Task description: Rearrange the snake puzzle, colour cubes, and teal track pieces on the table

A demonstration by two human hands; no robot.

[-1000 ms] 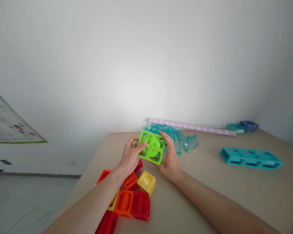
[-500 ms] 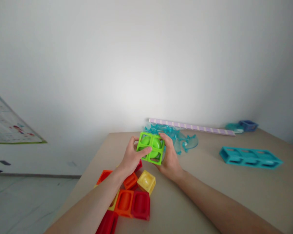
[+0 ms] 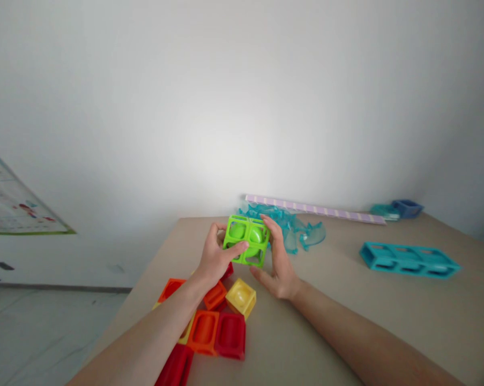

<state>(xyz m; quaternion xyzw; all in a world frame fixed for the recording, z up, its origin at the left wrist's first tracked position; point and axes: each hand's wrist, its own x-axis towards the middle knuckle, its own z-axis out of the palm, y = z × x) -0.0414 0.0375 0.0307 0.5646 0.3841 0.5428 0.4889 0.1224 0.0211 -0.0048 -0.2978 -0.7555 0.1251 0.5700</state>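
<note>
Above the table, my left hand (image 3: pixel 215 258) holds a bright green block (image 3: pixel 247 239) made of open square cells with rounded shapes inside. The thumb presses on its front face; the other fingers go behind its left side, partly hidden. My right hand (image 3: pixel 281 268) curves around the block's right side, fingertips at its upper right corner. Its thumb is spread away under the lower edge, and a gap shows between palm and block. Below lie a yellow cube (image 3: pixel 242 296), orange block (image 3: pixel 204 331) and red block (image 3: pixel 231 335), some of the group covered by my left forearm.
Translucent teal pieces (image 3: pixel 282 217) lie in a pile behind my hands, before a striped lilac strip (image 3: pixel 314 208) along the wall. A teal three-cell block (image 3: pixel 408 260) rests at the right. In the far right corner sits a dark blue block (image 3: pixel 407 208). The table's left edge drops to the floor.
My right hand has loosened: its thumb has come away from the green block and a gap has opened. The block has tilted slightly in my left hand.
</note>
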